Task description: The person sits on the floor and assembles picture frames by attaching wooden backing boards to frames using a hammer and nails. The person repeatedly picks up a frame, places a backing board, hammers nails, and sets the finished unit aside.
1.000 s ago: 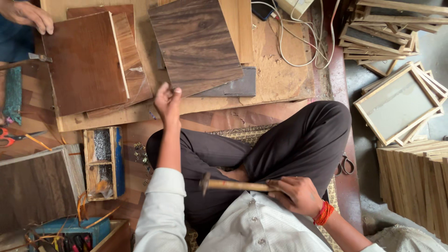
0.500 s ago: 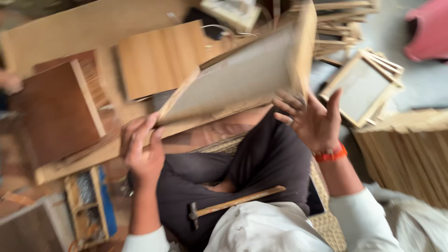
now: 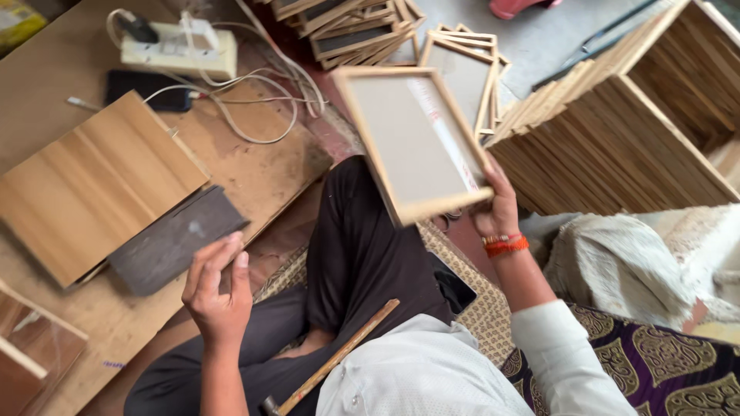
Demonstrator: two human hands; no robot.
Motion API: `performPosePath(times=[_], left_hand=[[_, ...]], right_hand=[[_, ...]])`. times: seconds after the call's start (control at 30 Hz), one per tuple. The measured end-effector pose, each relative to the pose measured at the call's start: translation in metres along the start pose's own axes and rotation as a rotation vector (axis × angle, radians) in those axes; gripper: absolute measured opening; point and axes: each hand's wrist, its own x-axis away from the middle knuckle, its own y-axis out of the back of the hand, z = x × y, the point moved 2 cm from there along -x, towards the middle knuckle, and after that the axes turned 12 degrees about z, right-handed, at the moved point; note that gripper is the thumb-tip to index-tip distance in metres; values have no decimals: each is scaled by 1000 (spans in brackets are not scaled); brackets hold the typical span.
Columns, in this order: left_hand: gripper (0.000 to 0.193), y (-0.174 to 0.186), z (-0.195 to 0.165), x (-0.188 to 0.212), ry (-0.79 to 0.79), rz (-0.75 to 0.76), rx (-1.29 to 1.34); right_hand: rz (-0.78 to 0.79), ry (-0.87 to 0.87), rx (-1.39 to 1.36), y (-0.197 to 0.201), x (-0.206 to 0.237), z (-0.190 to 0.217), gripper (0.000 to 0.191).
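right hand [image 3: 499, 212] clamped on the wooden frame's [image 3: 412, 139] near corner; left hand [image 3: 218, 289] loosely curled, empty. support the frame's far edge so it doesn't tip.

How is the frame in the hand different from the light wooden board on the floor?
The frame is lifted up and tilted, gripped by the right hand; the light wooden board lies flat on the floor. The frame has a raised pale rim around a grey panel; the board is one plain striped-grain sheet. The frame looks smaller than the board. Both are rectangular and wooden.
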Motion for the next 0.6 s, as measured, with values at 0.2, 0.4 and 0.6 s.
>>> performPosePath(times=[0.2, 0.4, 0.6], left_hand=[[21, -16, 2, 5, 49, 160, 11], [27, -8, 18, 35, 157, 158, 0], [24, -17, 46, 69, 305, 108, 176]], right_hand=[[-287, 281, 79, 49, -97, 12, 51], [-378, 323, 796, 25, -79, -17, 45], [-315, 1291, 1800, -4, -18, 109, 31]])
